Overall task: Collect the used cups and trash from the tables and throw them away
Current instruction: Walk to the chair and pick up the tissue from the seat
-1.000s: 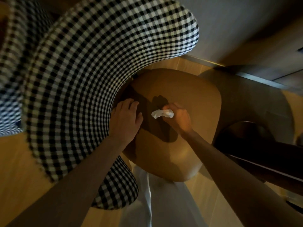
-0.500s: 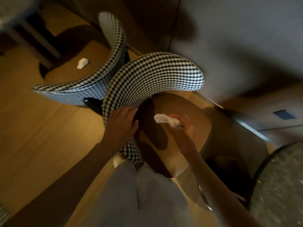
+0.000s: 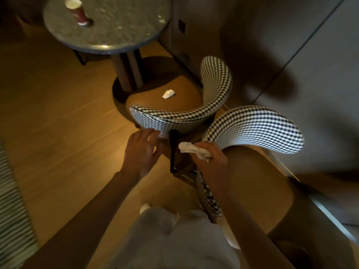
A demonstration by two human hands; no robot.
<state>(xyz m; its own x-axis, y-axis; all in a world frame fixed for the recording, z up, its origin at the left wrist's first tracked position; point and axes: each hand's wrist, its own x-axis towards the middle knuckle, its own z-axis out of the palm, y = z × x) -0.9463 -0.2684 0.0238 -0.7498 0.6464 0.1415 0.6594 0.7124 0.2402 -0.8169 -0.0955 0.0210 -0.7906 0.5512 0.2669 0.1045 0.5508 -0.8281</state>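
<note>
At the far left one red cup (image 3: 78, 11) stands on the round table (image 3: 124, 35), then the left hand (image 3: 140, 152) hangs loose and empty beside the far chair (image 3: 174, 115). To fetch the second napkin (image 3: 168, 93) off that seat, I would reach over its back with this free hand. Rightmost, the right hand (image 3: 210, 162) clutches one crumpled napkin (image 3: 191, 149) by the near chair (image 3: 256, 131): two napkins, two chairs, one cup

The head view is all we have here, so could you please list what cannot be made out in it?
- Paper cup on the round table: motion blur hides its contents.
- White specks on that table: too small and blurred to identify.
- Crumpled tissue: partly covered by the right hand gripping it.
- Near chair's seat: far side in dark shadow.
- Striped surface: cut off by the left edge.
</note>
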